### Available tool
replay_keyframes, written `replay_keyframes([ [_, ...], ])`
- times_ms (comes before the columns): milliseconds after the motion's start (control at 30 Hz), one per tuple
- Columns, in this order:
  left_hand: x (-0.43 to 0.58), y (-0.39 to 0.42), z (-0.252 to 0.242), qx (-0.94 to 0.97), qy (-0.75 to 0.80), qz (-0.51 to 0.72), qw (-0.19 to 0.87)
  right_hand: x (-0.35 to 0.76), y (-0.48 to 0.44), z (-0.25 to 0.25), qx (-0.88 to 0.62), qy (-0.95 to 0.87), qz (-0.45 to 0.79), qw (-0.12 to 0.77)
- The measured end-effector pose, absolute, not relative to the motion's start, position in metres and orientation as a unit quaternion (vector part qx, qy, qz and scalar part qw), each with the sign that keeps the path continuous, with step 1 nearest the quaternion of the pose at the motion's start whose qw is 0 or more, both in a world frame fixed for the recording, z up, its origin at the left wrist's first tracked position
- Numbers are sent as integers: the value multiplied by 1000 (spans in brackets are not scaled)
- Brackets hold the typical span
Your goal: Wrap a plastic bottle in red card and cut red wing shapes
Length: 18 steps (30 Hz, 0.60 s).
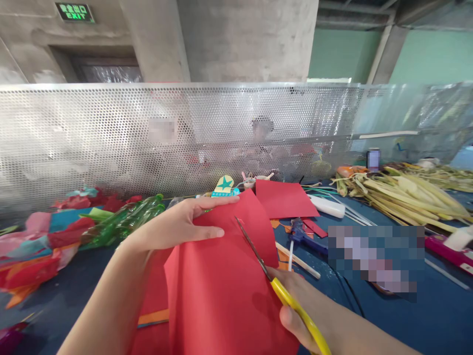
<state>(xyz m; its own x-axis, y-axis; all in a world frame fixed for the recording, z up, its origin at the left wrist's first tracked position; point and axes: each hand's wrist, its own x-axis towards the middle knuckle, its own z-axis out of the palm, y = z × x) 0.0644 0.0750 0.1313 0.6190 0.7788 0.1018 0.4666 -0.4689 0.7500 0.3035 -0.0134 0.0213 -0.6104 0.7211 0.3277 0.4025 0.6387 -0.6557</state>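
A large red sheet of paper (218, 296) is held up in front of me, curved and bent along its top. My left hand (195, 219) grips its upper left part, thumb on the near face and fingers along the top edge. In my right hand (295, 296) is a pair of scissors (284, 293) with yellow handles. One blade lies over the near face of the paper, its tip close to the upper middle; the other blade is hidden behind the sheet. A cut runs in from the sheet's right side, as far as I can see.
Another red sheet (284, 199) lies behind. To the right are a blue glue gun (305, 239), a white bottle (327, 206), a blurred-out object and dried corn husks (402, 195). Green plastic bottles (129, 222) and coloured paper (44, 241) lie left. A perforated metal screen (111, 133) stands behind.
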Motion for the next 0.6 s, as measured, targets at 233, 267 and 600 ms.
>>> replay_keyframes([
  [233, 68, 71, 131, 844, 364, 208, 335, 304, -16, 8, -355, -856, 217, 307],
  [267, 68, 71, 131, 847, 361, 207, 330, 304, -16, 10, -350, -856, 224, 308],
  [600, 66, 70, 131, 846, 357, 205, 339, 300, -17, 27, -298, -846, 261, 356],
])
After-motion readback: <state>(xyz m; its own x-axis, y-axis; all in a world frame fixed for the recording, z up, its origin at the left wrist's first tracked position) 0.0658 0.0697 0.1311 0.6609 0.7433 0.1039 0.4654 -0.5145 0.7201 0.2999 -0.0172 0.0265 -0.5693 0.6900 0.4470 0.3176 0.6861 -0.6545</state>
